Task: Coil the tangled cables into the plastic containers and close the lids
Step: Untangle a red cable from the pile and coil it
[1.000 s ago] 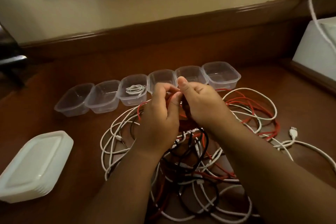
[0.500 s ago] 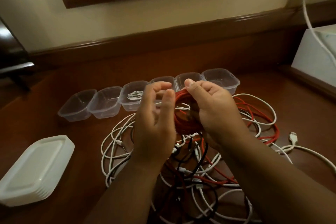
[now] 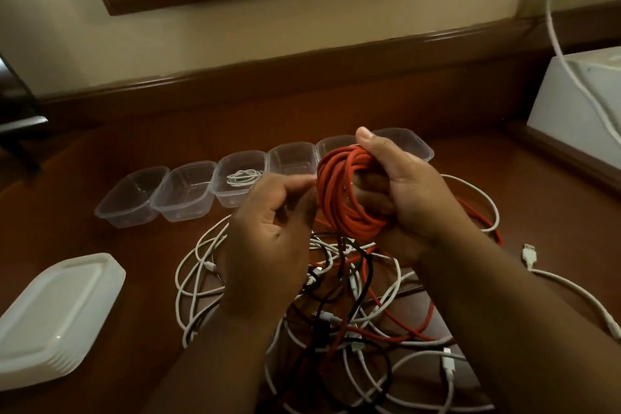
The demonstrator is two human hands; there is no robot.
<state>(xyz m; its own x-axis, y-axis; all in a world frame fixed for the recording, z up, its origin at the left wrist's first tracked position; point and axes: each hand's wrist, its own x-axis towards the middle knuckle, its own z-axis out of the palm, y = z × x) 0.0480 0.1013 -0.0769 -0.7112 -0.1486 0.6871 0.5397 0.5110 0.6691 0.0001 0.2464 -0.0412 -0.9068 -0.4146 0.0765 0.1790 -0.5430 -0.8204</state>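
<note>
A red cable coil [image 3: 342, 191] was held above the tangle, gripped in the right hand [image 3: 408, 193], thumb over the top of the loops and fingers curled through them. The left hand [image 3: 268, 239] was raised just beside the coil, fingertips pinched together at its left edge; whether a strand was caught between them could not be told. Below lay the tangled cables [image 3: 336, 306], white, black and red, on the wooden table [image 3: 168, 131]. Behind, a row of clear containers [image 3: 188, 190] was lined up, one holding a coiled white cable [image 3: 243, 176]. A stack of lids [image 3: 50, 316] was set at the left.
</note>
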